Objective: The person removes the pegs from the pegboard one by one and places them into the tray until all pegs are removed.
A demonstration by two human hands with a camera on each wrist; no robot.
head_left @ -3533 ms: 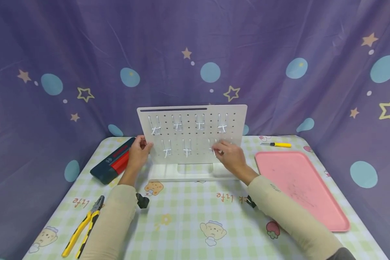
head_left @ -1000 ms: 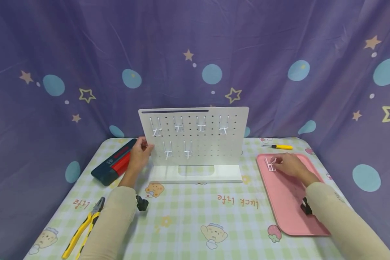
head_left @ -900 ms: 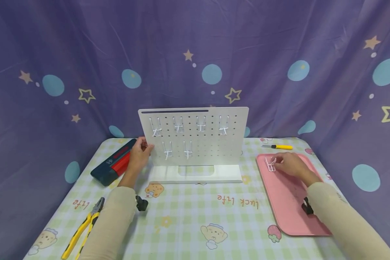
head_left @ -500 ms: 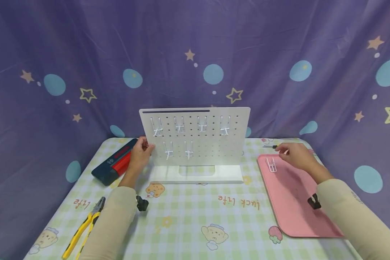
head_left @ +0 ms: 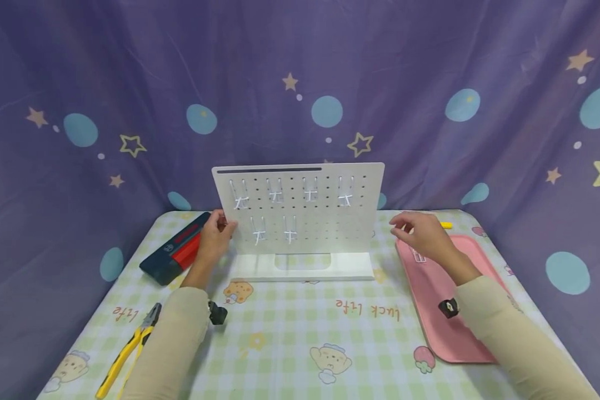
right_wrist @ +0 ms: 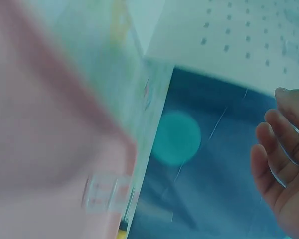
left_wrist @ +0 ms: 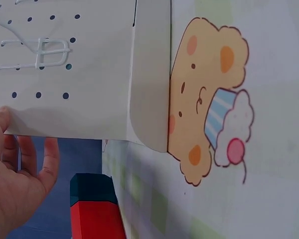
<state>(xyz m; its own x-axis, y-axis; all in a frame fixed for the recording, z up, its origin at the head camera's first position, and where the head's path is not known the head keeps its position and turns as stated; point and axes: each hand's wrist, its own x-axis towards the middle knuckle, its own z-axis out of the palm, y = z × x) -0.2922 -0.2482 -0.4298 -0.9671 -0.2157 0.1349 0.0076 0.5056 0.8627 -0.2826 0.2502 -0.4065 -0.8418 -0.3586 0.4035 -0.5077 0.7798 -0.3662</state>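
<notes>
A white pegboard (head_left: 345,233) stands upright on its base, with several white wire hooks (head_left: 275,195) in two rows. My left hand (head_left: 216,236) holds the board's left edge; the left wrist view shows the thumb on the front and the other fingers (left_wrist: 49,162) behind it. Over the far left corner of the pink tray (head_left: 450,333), to the right of the board, is my right hand (head_left: 424,236). Its fingers are loosely bent and hold nothing. One white hook (head_left: 419,256) lies in the tray, partly covered by this hand in the head view.
Left of the board lies a dark blue and red case (head_left: 182,247). Yellow and black pliers (head_left: 132,347) rest near the left sleeve. Behind the tray, a screwdriver's yellow handle (head_left: 446,225) shows past the right hand. A purple curtain (head_left: 300,55) hangs behind the table.
My right hand has gone from a lower-row hook on the board to the tray, let the hook go there, lifted, and moved back left. The left hand has stayed on the board's edge.
</notes>
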